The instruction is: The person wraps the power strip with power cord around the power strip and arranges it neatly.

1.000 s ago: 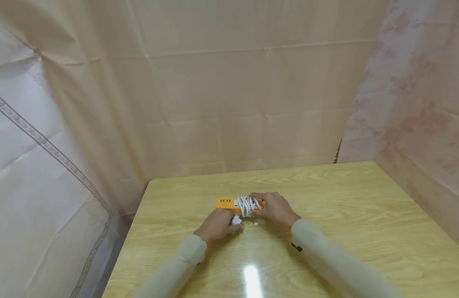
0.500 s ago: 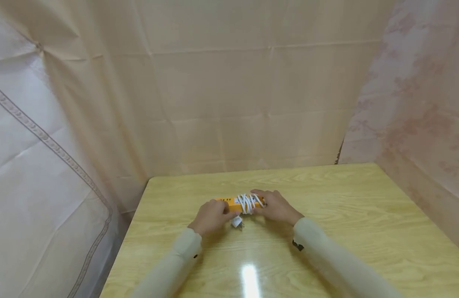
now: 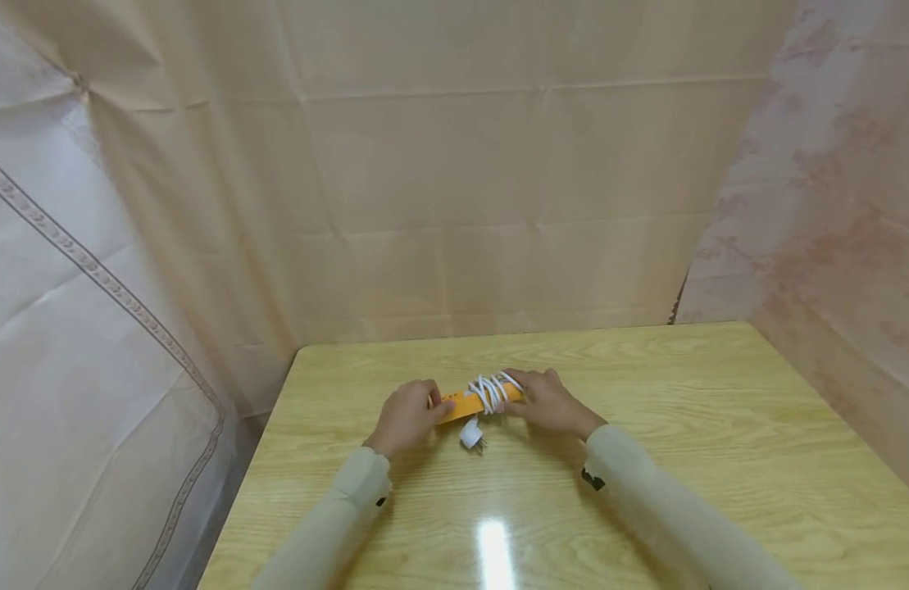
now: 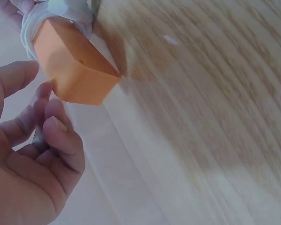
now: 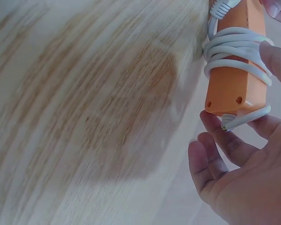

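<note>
An orange power strip (image 3: 461, 406) is held between both hands, tilted with its right end higher in the head view. White cord (image 3: 488, 394) is wound in several loops around its right half. The white plug (image 3: 471, 434) hangs off the front side, its prongs showing. My left hand (image 3: 405, 416) pinches the left end; the left wrist view shows thumb and fingertips at the edge of the strip (image 4: 84, 84). My right hand (image 3: 548, 401) grips the corded end, and in the right wrist view its fingers reach around the end where the cord (image 5: 236, 49) comes out.
The strip is above a wood-grain table (image 3: 646, 393). A small white bit (image 4: 170, 40) lies on the tabletop in the left wrist view. Beige cloth (image 3: 439, 180) hangs behind the table, with patterned cloth (image 3: 830, 205) at the right.
The left hand has come from beside the plug to the strip's left end, leaving the plug dangling. The strip has tilted, its right end rising. The right hand keeps its hold.
</note>
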Demonstrator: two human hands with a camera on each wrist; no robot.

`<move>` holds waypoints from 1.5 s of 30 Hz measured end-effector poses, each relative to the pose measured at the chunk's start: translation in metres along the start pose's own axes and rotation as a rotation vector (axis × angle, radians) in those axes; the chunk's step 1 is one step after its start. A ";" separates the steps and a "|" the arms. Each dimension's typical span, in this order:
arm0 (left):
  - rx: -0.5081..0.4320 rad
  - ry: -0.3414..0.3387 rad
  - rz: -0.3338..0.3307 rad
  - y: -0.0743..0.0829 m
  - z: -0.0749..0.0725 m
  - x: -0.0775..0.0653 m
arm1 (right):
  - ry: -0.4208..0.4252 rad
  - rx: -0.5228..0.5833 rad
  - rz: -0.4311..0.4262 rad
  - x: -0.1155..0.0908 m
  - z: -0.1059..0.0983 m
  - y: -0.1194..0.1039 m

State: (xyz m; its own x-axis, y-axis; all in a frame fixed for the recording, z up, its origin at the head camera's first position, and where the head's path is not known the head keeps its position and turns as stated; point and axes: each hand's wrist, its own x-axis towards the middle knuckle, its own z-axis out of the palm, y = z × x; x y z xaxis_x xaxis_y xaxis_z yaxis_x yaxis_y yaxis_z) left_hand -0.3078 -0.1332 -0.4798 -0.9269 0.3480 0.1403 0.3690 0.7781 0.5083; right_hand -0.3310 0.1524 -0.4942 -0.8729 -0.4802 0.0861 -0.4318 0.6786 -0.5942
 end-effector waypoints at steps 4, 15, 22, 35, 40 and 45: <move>-0.032 0.033 -0.029 0.000 -0.002 -0.001 | 0.012 0.013 -0.017 0.000 -0.001 0.000; -0.036 0.066 -0.058 -0.004 -0.004 0.002 | 0.058 0.036 -0.017 0.002 -0.008 -0.004; -0.044 0.028 -0.079 -0.003 -0.004 0.002 | 0.069 0.065 0.031 -0.001 -0.011 -0.004; -0.074 -0.219 -0.011 -0.017 0.007 0.006 | -0.012 0.196 0.049 -0.003 -0.010 -0.002; -0.085 -0.197 -0.010 -0.019 0.009 0.006 | 0.000 0.176 0.048 -0.002 -0.007 -0.001; -0.086 -0.178 -0.018 -0.020 0.010 0.006 | 0.035 0.154 0.087 -0.002 -0.009 -0.001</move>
State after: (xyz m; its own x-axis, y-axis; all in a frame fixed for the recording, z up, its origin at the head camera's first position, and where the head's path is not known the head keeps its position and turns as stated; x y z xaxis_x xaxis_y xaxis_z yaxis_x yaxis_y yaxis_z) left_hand -0.3206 -0.1419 -0.4975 -0.9041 0.4269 -0.0181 0.3379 0.7401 0.5815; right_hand -0.3312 0.1575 -0.4863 -0.9139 -0.4022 0.0549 -0.3168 0.6221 -0.7160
